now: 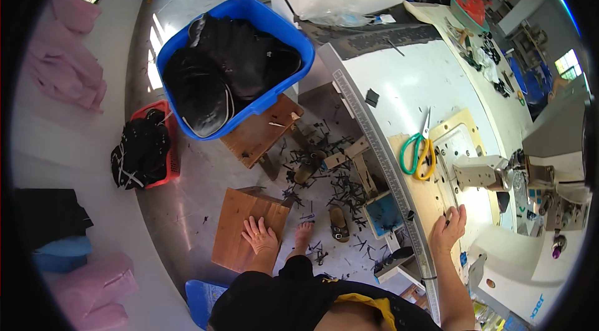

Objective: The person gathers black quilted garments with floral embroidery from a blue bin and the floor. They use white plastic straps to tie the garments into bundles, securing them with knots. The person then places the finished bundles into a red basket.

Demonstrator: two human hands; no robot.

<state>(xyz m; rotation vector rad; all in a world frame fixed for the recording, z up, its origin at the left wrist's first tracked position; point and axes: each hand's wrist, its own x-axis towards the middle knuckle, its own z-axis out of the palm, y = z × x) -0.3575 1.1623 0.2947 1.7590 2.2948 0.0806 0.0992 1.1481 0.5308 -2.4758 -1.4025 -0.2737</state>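
Note:
My left hand (259, 237) lies flat with spread fingers on the brown wooden stool (229, 245), a ring on one finger. Over on the right, my right hand (450, 230) rests on the sewing machine table, fingers reaching to the edge of the machine bed (457, 144). A small dark bit shows by its fingertips; I cannot tell whether they touch it. Beyond that hand lie scissors (417, 155) with one green and one yellow handle, blades pointing away. The sewing machine (480, 172) stands just right of them.
A blue tub (265, 106) of black pieces sits on another wooden stool (256, 144). Left of it is a red basket (173, 159) holding black material. Black scraps (346, 190) litter the floor around a sandal (339, 225). A metal ruler (374, 137) edges the table.

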